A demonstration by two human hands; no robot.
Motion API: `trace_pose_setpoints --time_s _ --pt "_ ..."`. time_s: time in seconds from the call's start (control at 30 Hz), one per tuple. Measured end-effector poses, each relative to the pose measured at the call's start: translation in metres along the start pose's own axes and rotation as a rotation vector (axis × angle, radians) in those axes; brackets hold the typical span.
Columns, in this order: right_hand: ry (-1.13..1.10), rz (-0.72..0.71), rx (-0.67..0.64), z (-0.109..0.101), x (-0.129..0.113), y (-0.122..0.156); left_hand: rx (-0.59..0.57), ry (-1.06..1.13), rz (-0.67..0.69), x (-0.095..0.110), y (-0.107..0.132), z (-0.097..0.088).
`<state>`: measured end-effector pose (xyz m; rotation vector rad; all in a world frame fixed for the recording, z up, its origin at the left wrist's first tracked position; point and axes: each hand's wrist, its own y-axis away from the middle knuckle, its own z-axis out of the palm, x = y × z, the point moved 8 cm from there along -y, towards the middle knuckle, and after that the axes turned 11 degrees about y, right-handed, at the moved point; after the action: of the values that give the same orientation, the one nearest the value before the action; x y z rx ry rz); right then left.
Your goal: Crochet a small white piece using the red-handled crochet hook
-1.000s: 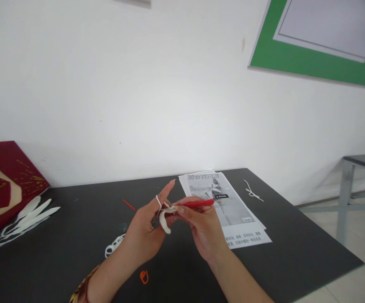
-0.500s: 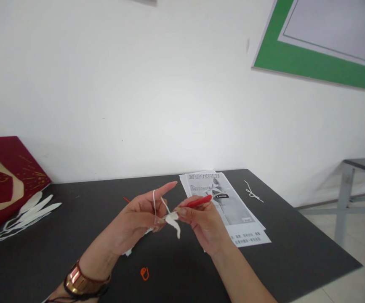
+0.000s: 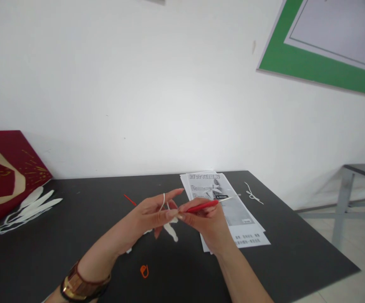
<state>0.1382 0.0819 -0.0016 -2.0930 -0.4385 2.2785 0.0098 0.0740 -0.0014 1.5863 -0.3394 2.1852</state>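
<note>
My left hand (image 3: 150,214) has lowered its forefinger, its grip pinching the small white crocheted piece (image 3: 172,231); my right hand (image 3: 209,223), grip closed, holds the slim red crochet hook (image 3: 201,206).

A dark grey table (image 3: 75,235) fills the lower part of the view. At its far left lies a dark red bag (image 3: 5,172), with white petal-shaped pieces (image 3: 33,206) just beside it. Printed sheets (image 3: 239,219) lie stacked toward the right, with a knotted white cord (image 3: 252,194) beyond them. Near the middle lie a thin red stick (image 3: 129,200), a small orange clip (image 3: 144,271) and a scrap of white yarn (image 3: 128,251).
</note>
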Motion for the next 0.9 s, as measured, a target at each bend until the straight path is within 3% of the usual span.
trace_pose_setpoints --time_s 0.13,0.53,0.7,0.9 --pt "0.048 -0.006 -0.023 0.003 -0.001 0.0 -0.049 -0.221 0.107 0.003 -0.002 0.007" --pt "0.146 -0.019 0.04 -0.005 -0.001 -0.001 0.08 -0.562 0.225 0.013 0.002 0.003" --pt "0.13 -0.006 0.04 -0.008 0.001 -0.003 0.076 -0.581 0.319 0.018 0.005 0.003" --pt "0.053 -0.096 0.015 -0.003 -0.009 -0.004 0.18 -0.414 0.275 0.015 0.003 -0.002"
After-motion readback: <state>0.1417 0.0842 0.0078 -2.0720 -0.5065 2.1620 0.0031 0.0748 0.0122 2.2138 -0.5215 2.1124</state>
